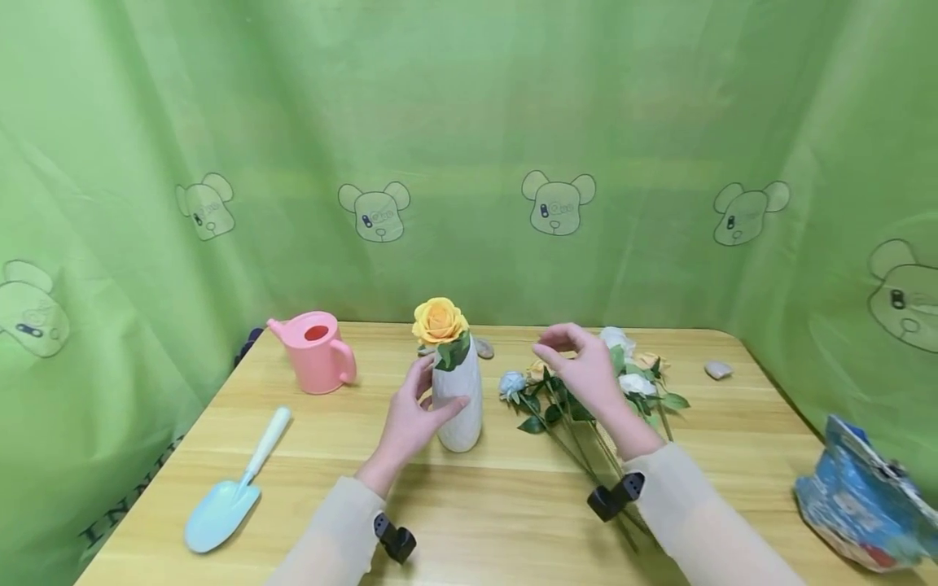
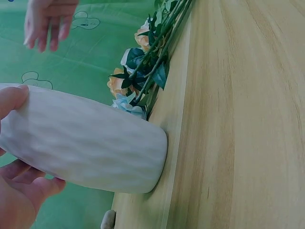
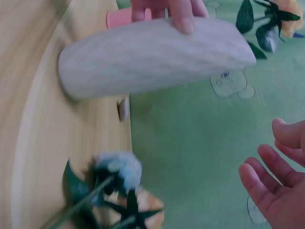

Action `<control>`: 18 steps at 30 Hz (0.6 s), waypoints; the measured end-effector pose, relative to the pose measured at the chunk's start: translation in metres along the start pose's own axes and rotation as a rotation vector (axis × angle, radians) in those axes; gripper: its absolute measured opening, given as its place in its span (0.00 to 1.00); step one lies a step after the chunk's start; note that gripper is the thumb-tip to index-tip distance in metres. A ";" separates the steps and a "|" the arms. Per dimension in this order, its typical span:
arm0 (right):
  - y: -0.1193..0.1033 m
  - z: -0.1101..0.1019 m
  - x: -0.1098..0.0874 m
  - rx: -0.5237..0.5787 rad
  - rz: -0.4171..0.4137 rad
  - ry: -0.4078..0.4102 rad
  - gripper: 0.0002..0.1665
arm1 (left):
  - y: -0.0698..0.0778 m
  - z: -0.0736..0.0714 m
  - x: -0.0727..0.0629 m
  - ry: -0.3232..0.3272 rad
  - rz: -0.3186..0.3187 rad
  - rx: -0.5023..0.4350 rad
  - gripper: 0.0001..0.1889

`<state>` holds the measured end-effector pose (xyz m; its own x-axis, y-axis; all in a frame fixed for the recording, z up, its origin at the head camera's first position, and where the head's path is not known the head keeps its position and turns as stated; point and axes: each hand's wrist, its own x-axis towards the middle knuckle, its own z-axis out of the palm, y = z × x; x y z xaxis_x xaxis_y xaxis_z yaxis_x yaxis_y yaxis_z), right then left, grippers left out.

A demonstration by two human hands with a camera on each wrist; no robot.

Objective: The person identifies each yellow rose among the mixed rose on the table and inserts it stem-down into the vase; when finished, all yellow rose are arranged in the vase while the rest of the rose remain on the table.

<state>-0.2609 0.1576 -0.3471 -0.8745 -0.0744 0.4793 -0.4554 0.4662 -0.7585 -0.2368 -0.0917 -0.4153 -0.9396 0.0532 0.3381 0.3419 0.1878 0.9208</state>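
Observation:
A white textured vase [image 1: 465, 407] stands upright on the wooden table, with a yellow rose [image 1: 440, 321] and its green leaves at the mouth. My left hand [image 1: 414, 417] grips the vase from its left side, fingers behind and thumb across the front. To the right, my right hand [image 1: 586, 373] hovers in the air, fingers loosely bent and holding nothing. Below and around it lie several long-stemmed artificial flowers: a light blue one [image 1: 511, 384], white ones [image 1: 636, 385] and pale orange ones. In the right wrist view, the vase [image 3: 147, 57] is apart from my right fingers.
A pink watering can [image 1: 317, 358] stands at the back left, with a light blue hand trowel [image 1: 227, 509] lying in front of it. Small stones lie behind the vase [image 1: 484, 348] and at the far right. A blue printed bag [image 1: 861, 496] sits at the right edge. Green curtains surround the table.

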 end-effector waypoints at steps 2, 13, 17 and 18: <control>0.007 -0.008 -0.005 0.003 0.011 0.003 0.14 | 0.001 -0.001 0.000 0.002 0.003 0.000 0.37; 0.038 -0.036 -0.034 0.081 0.170 0.006 0.19 | 0.000 -0.003 -0.002 -0.008 0.035 0.004 0.38; 0.052 -0.038 -0.048 0.057 0.231 -0.047 0.19 | 0.001 0.000 -0.002 -0.003 0.051 0.018 0.40; 0.056 -0.037 -0.051 0.048 0.244 -0.061 0.19 | 0.002 0.001 -0.003 -0.003 0.052 0.017 0.41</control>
<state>-0.2351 0.2203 -0.3976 -0.9672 -0.0192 0.2532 -0.2362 0.4342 -0.8693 -0.2336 -0.0903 -0.4144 -0.9207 0.0657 0.3846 0.3897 0.2013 0.8987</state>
